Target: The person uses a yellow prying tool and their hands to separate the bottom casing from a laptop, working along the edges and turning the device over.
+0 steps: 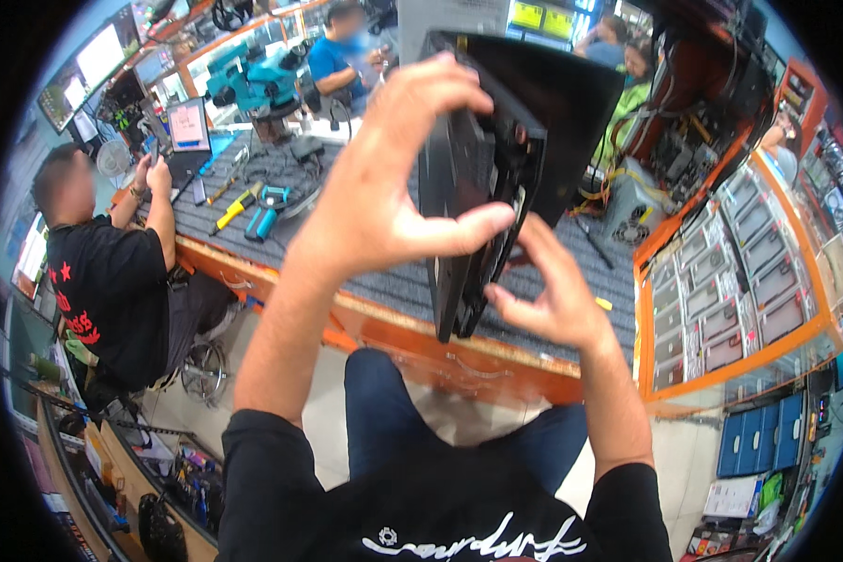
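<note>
I hold a black flat device point(496, 159), like an opened game console or laptop shell, upright in front of me. My left hand point(384, 178) grips its near side, fingers over the top edge and thumb pressed across the front. My right hand point(548, 290) is at its lower right edge, fingertips touching the open seam where inner parts show. The lid half point(562, 103) swings away to the right.
A workbench with a grey ribbed mat point(384, 272) and an orange edge lies below. A yellow-handled tool point(236, 206) and a teal tool point(267, 211) lie on it. A person in black point(112, 281) sits at left. Orange display shelves point(731, 281) stand right.
</note>
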A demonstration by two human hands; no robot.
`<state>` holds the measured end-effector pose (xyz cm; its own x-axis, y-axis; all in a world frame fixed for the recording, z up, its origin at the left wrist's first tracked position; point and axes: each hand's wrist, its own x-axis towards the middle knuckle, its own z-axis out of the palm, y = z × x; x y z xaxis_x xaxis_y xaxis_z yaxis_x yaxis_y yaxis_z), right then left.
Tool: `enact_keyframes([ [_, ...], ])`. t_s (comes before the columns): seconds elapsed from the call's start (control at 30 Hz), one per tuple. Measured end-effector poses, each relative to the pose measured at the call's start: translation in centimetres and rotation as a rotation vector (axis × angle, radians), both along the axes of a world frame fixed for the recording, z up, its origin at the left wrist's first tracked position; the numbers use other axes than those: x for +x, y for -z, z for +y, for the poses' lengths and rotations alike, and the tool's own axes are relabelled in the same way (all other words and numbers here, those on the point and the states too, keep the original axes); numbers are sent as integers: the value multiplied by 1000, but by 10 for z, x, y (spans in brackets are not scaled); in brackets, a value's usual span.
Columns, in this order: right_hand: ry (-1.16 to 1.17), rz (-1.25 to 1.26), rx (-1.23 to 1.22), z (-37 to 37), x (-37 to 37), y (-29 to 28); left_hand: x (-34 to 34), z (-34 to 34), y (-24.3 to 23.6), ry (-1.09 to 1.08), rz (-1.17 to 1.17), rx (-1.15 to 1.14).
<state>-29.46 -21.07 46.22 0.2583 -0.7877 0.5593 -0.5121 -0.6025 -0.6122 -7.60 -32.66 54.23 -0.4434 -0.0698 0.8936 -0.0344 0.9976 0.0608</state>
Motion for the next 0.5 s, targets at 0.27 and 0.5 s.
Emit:
enact_keyframes([
  [0.27,584,569,237,4,-123,76,-34,23,5,-24,215,97],
  [0.5,667,642,150,24,-152,135,-57,38,15,-91,322,91],
])
